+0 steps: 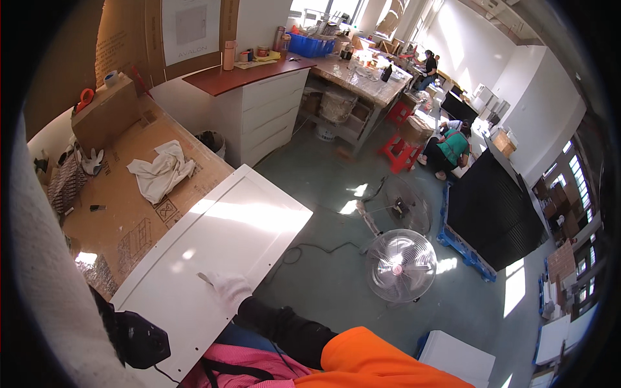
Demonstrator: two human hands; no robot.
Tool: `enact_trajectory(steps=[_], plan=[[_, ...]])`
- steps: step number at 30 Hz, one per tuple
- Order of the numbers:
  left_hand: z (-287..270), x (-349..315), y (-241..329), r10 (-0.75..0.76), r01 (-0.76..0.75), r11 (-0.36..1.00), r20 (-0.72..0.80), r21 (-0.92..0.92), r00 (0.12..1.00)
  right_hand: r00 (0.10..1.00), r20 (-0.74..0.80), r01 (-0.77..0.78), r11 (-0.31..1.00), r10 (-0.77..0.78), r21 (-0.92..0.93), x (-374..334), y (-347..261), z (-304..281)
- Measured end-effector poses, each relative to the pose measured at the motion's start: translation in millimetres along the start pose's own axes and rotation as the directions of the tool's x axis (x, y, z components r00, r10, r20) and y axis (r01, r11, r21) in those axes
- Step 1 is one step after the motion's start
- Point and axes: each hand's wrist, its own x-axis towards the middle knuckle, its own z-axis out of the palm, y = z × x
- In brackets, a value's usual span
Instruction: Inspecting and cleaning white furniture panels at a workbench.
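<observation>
Low and left of centre in the frame, our gloved right hand [229, 292] pinches a thin, flat tool [205, 279] over a white panel [187, 239], which slants across the lower left. How our left hand stands, we cannot tell. Farther left, a crumpled white cloth [160, 171] lies on the cardboard-covered tabletop [119, 184].

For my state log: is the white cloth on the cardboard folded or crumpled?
Crumpled: the white cloth lies in a loose heap with irregular creases.
</observation>
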Motion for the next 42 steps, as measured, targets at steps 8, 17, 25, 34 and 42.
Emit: enact_trajectory(steps=[8, 17, 25, 34, 42], plan=[[0, -30, 18, -0.055, 0.054, 0.998, 0.045, 0.026, 0.997, 0.981, -0.166, 0.098, 0.995, -0.102, -0.032, -10, 13, 65], [24, 8, 5, -0.007, 0.007, 1.000, 0.022, -0.019, 1.000, 0.987, -0.141, 0.076, 0.996, -0.081, -0.044, -11, 22, 47], [32, 8, 6, -0.043, 0.046, 0.999, 0.094, -0.027, 0.995, 0.987, -0.142, 0.081, 0.997, -0.079, 0.004, -1, 13, 42], [24, -8, 8, -0.117, 0.121, 0.992, 0.150, -0.018, 0.982, 0.989, -0.133, 0.074, 0.997, -0.070, 0.027, 0, -5, 40], [16, -9, 11, -0.157, 0.161, 0.987, 0.158, -0.010, 0.975, 0.988, -0.140, 0.067, 0.997, -0.061, 0.040, -4, 3, 36]])
